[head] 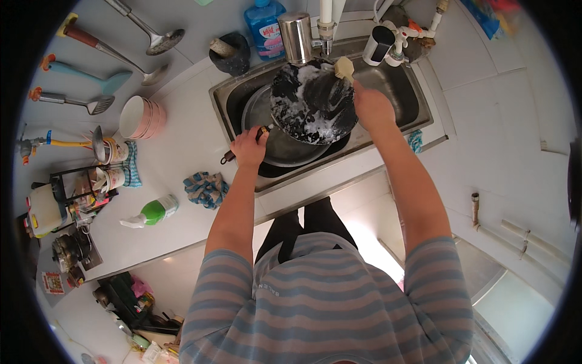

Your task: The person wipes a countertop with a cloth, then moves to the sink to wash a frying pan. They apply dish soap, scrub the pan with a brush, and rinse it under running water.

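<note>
Over the double-bowl steel sink [430,119] I see a black frying pan [313,102], its surface streaked with white suds. My left hand [249,146] grips the pan's dark handle at the lower left. In my right hand [375,105] is a pale dish brush [344,69]; its head lies at the pan's upper right rim and most of its handle is hidden by my fingers. Beneath the frying pan, a large round metal pan or basin [291,154] sits in the left bowl, partly covered.
Behind the sink stand a stone mortar [230,53], a blue detergent bottle [266,32], a steel canister [295,38] and the faucet [325,34]. A checked cloth [206,189], a green spray bottle [154,211] and stacked pink bowls [142,117] rest on the left counter.
</note>
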### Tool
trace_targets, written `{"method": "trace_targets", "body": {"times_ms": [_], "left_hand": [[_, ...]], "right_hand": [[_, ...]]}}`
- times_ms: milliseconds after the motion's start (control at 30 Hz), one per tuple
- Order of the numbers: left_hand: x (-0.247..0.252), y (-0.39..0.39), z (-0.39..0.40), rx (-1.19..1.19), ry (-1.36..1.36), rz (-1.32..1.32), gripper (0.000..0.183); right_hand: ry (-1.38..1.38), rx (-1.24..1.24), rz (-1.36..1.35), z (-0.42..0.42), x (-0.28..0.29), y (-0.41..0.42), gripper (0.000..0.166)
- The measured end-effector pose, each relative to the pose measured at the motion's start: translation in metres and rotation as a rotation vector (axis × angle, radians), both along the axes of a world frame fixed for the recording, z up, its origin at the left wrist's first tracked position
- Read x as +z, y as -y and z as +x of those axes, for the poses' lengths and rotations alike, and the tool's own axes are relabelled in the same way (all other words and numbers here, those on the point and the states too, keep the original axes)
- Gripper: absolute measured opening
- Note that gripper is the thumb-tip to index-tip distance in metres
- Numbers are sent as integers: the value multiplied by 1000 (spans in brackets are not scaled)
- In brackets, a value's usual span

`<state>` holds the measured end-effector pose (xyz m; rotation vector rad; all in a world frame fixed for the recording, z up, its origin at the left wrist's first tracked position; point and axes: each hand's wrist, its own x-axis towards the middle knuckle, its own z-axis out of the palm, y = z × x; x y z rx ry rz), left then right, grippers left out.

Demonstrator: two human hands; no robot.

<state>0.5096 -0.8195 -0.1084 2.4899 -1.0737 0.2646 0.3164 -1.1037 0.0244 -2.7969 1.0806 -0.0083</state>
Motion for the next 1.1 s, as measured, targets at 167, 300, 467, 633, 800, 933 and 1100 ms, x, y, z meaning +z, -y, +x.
{"method": "trace_targets", "body": {"times_ms": [167, 300, 467, 633, 800, 933, 1100], "left_hand": [[0, -6, -1, 54, -128, 102, 34], [1, -2, -3, 42, -107, 87, 34], [-2, -2, 0, 31, -101, 93, 34], [-3, -6, -1, 40, -58, 96, 33], [-4, -6, 2, -7, -11, 40, 33], [-6, -5, 6, -63, 31, 4, 32], [-3, -10, 5, -61, 6, 14, 27]], "right_hand": [[-5, 183, 110, -37, 30, -60, 39], [31, 184, 23, -13, 23, -48, 40], [51, 20, -54, -7, 9, -15, 32], [19, 71, 104, -56, 25, -62, 35], [27, 8, 25, -34, 3, -28, 40], [180, -86, 96, -43, -26, 18, 38], [216, -16, 300, -101, -5, -18, 39]]}}
